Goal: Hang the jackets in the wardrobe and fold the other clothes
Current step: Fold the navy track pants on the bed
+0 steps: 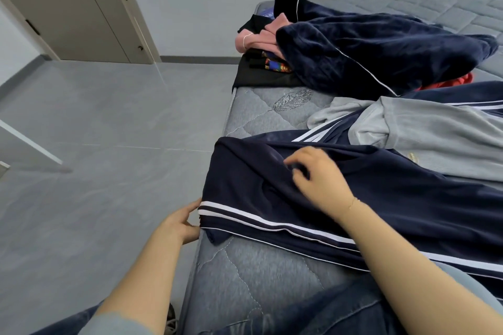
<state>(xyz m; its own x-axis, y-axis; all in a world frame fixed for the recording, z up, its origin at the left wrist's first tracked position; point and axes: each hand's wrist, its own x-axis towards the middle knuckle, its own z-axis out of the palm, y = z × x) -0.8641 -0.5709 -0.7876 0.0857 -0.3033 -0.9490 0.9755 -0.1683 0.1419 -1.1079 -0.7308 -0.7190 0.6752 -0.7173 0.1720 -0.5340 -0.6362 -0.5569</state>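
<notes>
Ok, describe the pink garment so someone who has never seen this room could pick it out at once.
Start at the grey quilted mattress and go to its far corner, nearest the door, where clothes are heaped. The pink garment lies crumpled at the left end of that heap, on a black garment and against the fluffy navy robe. It is the only pale pink piece among dark ones.

no readable text, small pale emblem on navy garment (pixel 353 198) too blurred to read
</notes>
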